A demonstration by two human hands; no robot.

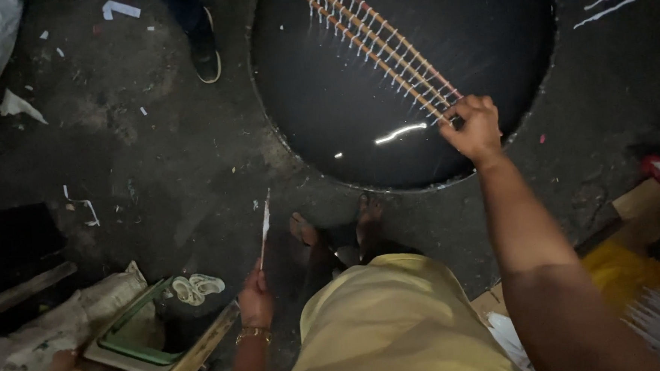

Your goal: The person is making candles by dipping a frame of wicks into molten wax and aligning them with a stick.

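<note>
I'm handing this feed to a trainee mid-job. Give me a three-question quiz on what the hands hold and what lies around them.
1. True or false: the right hand holds the wooden rods strung with white wicks out over the round dark vat.
2. What does the left hand hold?
A. a thin pale stick
B. a hammer
C. nothing
3. Fill in: below the vat's rim stand the person's two bare ____.

Key
1. True; its grip closes on the near ends of the rods.
2. A; the stick points upward from the hand.
3. Feet, on the dark floor.
</note>
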